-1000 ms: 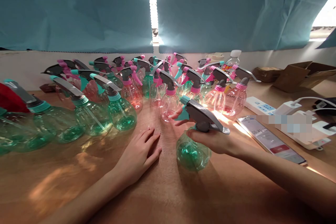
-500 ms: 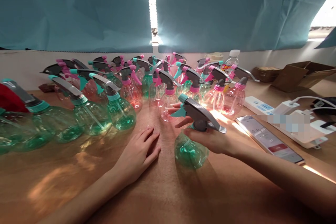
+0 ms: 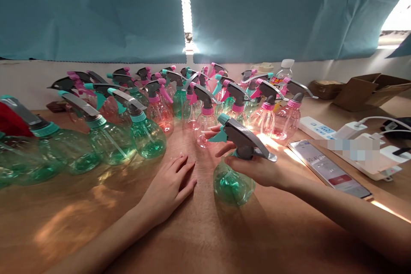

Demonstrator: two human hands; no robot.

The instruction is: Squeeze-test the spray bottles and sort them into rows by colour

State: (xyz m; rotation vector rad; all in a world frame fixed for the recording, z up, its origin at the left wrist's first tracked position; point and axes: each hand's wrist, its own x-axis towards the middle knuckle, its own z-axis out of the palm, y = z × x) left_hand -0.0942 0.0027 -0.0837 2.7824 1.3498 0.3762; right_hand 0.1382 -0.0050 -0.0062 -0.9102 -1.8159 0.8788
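My right hand is closed around the neck of a green spray bottle, just under its grey and teal trigger head. Its thumb lies across the near side, while the other fingers reach past the far side, partly hidden by the head. The nozzle points up and left. Flat on the wooden table, to the left of that bottle, rests my left hand with fingers spread and nothing in it. Nearest to its fingertips stands another green spray bottle with a teal collar.
Several pink spray bottles and green ones stand in a crowd at the back. More green bottles line the left side. On the right lie a phone, a power strip with plugged-in chargers and an opened cardboard box.
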